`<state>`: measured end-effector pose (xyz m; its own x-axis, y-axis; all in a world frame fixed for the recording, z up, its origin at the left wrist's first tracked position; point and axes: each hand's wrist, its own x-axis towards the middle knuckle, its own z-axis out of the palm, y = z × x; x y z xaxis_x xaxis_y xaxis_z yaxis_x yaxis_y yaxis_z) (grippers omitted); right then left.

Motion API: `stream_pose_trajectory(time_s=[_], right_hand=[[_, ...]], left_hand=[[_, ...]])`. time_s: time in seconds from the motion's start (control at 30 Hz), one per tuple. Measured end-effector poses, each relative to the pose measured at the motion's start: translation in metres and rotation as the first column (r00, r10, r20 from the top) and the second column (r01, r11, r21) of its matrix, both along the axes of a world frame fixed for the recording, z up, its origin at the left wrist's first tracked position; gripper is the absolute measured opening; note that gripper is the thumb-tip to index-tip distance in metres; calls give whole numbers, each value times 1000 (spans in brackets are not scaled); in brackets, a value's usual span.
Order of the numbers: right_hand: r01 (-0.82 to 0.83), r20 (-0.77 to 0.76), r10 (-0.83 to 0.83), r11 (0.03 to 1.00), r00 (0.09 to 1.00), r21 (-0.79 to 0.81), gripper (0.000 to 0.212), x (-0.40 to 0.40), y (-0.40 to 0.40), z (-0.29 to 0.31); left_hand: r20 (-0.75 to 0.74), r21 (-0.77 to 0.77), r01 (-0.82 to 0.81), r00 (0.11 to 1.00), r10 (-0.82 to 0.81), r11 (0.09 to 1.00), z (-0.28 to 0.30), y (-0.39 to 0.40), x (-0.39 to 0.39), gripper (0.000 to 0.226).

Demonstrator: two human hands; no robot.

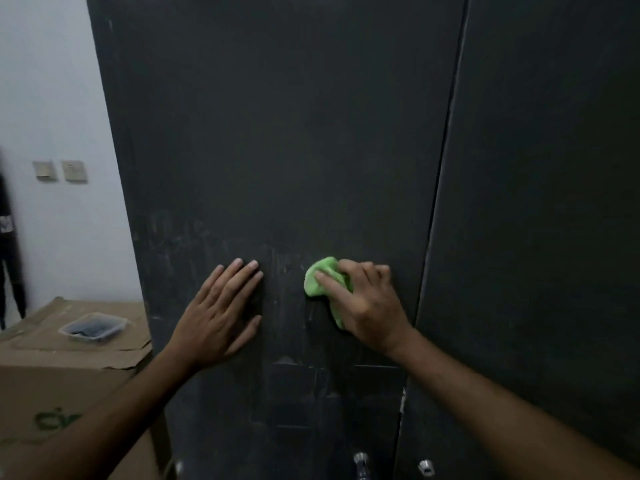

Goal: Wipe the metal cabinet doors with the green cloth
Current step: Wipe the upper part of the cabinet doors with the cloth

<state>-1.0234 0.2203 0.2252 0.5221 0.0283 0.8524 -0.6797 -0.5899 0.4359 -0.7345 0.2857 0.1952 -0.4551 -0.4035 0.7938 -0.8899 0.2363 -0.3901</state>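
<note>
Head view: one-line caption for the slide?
Right hand presses a bunched green cloth against the dark left cabinet door while the left hand rests flat beside it.

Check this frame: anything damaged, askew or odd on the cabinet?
Only grime: pale smears on the left door beside the flat left hand, near the green cloth in the right hand. No damage visible.
</note>
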Motion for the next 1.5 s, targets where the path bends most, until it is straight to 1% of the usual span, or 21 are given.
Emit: stream_pose_trajectory(time_s=[0.1, 0.2, 0.27, 0.3, 0.43, 0.5, 0.57, 0.67, 0.7, 0.77, 0.83, 0.9, 0.97, 1.07, 1.1, 1.17, 1.23, 1.3, 1.37, 1.43, 1.5], right_hand=[[-7, -106, -1, 997, 994, -72, 42, -15, -2, 23], [73, 265, -60, 997, 962, -38, 39, -10, -4, 56], [77, 548, -99, 995, 831, 63, 43, 25, 1, 50], [63, 594, -105, 994, 798, 92, 45, 47, 5, 36], [61, 249, -74, 996, 966, 59, 36, 71, 13, -22], [135, 240, -136, 991, 961, 20, 39, 49, 12, -15], [220, 439, -212, 975, 873, 34, 44, 41, 8, 6], [187, 790, -224, 972, 570, 142, 40, 86, 9, 34], [144, 824, -195, 980, 532, 138, 39, 109, 12, 35], [123, 724, -169, 985, 669, 117, 43, 146, 18, 16], [137, 476, -169, 985, 863, 103, 42, 154, 23, -19], [182, 375, -206, 978, 904, 100, 39, 136, 25, -30], [239, 521, -257, 966, 814, 102, 43, 121, 20, -14], [173, 829, -210, 975, 518, 138, 38, 136, 15, 37], [145, 853, -184, 981, 488, 129, 37, 153, 16, 47], [137, 750, -176, 984, 637, 115, 41, 186, 20, 34], [152, 484, -186, 982, 855, 109, 44, 196, 25, -11], [216, 306, -240, 970, 921, 110, 43, 169, 28, -41], [283, 441, -309, 951, 843, 125, 42, 138, 24, -33], [264, 727, -305, 949, 615, 174, 37, 126, 18, 2], [181, 874, -229, 970, 429, 165, 35, 146, 16, 40]], left_hand=[[23, -17, 13, 1000, -13, 1000, 1, 0, 24, 71], [102, -24, 24, 995, -22, 999, 0, -4, 48, 74], [125, -25, 51, 991, -48, 998, -1, -9, 56, 74], [128, -24, 69, 990, -66, 997, -1, -10, 57, 75], [175, 25, 152, 972, -154, 988, 5, -12, 69, 72], [210, 52, 174, 961, -181, 983, 8, -10, 84, 72], [219, 65, 184, 956, -194, 981, 9, -8, 101, 72], [276, 89, 198, 937, -215, 976, 12, -9, 125, 72], [302, 97, 200, 927, -221, 975, 13, -11, 131, 73], [340, 99, 224, 908, -245, 969, 16, -14, 140, 72], [370, 90, 262, 887, -277, 961, 18, -19, 146, 70], [395, 62, 295, 870, -295, 953, 19, -23, 148, 69], [395, 16, 322, 868, -302, 947, 18, -28, 147, 68], [382, -14, 349, 868, -318, 937, 15, -31, 146, 68], [378, -17, 359, 866, -326, 933, 14, -32, 147, 67], [374, -33, 381, 862, -342, 924, 15, -32, 147, 66], [372, -61, 403, 858, -354, 913, 14, -34, 148, 64], [367, -81, 420, 856, -365, 904, 12, -34, 148, 62], [361, -92, 430, 855, -373, 898, 12, -36, 148, 59], [360, -95, 433, 854, -375, 896, 11, -37, 148, 58], [363, -97, 438, 852, -378, 894, 10, -37, 148, 58]])
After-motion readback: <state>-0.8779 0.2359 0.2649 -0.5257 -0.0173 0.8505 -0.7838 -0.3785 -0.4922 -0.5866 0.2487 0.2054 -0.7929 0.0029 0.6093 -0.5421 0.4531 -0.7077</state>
